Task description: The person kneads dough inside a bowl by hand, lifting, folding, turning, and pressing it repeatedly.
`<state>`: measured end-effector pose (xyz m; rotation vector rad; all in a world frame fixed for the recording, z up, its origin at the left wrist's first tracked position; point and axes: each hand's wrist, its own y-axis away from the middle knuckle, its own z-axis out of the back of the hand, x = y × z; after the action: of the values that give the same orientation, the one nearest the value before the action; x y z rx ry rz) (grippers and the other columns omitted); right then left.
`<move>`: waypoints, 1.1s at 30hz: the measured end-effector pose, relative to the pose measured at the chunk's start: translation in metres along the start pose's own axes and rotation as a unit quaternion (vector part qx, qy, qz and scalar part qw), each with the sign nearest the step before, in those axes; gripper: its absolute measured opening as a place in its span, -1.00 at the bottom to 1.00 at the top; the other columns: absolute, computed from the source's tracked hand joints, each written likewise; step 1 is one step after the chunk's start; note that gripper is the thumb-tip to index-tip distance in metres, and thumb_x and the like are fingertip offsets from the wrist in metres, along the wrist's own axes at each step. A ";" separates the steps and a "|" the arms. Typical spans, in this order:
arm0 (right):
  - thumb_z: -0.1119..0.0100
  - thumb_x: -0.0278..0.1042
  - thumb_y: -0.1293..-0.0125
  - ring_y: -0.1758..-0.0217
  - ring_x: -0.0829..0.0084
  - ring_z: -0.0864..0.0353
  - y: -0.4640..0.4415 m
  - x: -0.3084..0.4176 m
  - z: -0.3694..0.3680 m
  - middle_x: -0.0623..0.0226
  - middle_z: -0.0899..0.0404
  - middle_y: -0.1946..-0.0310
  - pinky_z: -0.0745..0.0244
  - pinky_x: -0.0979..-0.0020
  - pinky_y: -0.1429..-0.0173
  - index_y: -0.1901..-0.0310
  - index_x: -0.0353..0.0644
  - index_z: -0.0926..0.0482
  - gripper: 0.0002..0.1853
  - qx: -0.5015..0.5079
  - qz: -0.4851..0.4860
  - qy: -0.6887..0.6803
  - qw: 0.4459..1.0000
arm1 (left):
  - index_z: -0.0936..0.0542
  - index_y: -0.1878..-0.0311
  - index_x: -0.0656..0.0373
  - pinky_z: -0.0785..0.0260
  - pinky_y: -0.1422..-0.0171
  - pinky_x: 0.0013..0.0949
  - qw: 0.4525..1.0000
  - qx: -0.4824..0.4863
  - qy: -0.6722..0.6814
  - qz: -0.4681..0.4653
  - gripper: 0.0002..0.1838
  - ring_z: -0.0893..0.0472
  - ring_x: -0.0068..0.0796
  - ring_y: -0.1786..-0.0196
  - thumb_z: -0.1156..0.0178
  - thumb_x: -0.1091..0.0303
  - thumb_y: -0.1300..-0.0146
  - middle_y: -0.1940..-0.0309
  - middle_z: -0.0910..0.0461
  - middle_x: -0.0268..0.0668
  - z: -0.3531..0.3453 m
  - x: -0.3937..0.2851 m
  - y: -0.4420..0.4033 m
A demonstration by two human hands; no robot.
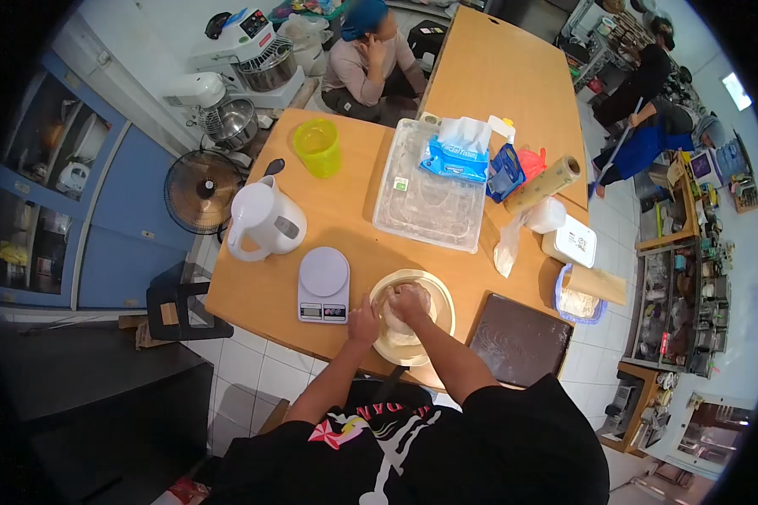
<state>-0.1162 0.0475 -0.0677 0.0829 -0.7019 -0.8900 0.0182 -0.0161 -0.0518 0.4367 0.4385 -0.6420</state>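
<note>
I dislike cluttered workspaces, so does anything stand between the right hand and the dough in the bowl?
Nothing visible does: the right hand is on the dough, inside the bowl. The left hand is at the bowl's left rim, and the scale sits farther left, out of the way.

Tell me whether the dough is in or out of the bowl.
In. The dough lies within the walls of the bowl, the right hand on top of it.

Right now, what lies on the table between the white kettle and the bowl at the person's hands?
A digital scale lies between the kettle and the bowl, as the head view shows.
</note>
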 end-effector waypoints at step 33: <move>-0.13 0.23 -0.12 -0.21 0.13 -0.44 0.132 0.035 0.067 0.13 -0.58 0.00 0.03 -0.30 -0.39 0.03 -0.04 -0.67 -0.44 0.068 0.033 0.217 0.973 | -0.44 -0.17 0.25 -0.42 0.14 0.15 0.997 -0.066 0.043 -0.003 -0.54 -0.61 0.22 0.28 0.11 0.08 -0.43 0.37 -0.62 0.15 -0.011 -0.004 -0.001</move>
<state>-0.0505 0.1208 0.0490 0.3637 -0.3519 -0.7250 0.0120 -0.0091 -0.0585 0.3386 0.5614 -0.5972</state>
